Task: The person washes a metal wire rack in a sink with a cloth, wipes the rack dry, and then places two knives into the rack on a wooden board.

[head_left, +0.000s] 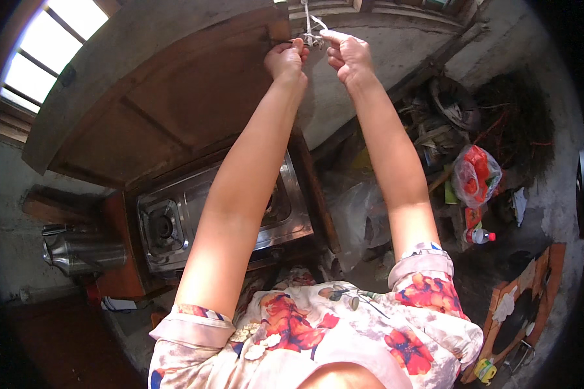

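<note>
Reaching up and forward with both bare arms, converging on a knotted white cord at the top of the view, past the steel gas stove and just beside the brown wooden panel. Hanging, in the cord's case, from the upper edge, long axis nearly vertical, and curving one short strand toward the right hand. Pinching that strand there between thumb and index finger, forearm slanting up and left. Holding the left hand closed beside the knot, thumb uppermost, its contents too small to tell.
</note>
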A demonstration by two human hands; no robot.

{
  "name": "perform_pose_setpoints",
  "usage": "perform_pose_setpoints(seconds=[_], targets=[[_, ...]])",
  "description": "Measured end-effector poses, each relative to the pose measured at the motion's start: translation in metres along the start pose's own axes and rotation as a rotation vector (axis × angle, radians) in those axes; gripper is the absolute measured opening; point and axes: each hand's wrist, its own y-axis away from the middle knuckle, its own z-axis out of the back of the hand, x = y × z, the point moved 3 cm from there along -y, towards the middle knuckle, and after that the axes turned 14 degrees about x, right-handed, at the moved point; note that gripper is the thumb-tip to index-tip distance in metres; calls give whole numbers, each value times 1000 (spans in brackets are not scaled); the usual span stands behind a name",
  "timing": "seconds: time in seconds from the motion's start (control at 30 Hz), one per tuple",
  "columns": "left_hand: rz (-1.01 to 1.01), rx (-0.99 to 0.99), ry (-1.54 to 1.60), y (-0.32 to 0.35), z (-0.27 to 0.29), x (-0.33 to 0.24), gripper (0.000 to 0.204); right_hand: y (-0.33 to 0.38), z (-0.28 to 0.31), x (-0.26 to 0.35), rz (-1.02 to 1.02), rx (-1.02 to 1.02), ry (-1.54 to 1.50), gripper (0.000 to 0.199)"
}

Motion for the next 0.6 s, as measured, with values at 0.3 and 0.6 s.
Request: perform_pose_setpoints(seconds=[0.3, 0.6], targets=[[-12, 53, 25, 2, 0, 1, 10, -32, 41, -62, -304, 281, -342, 24], [-50, 28, -6, -1, 1, 5, 9, -15, 33, -74, -50, 69, -217, 15]])
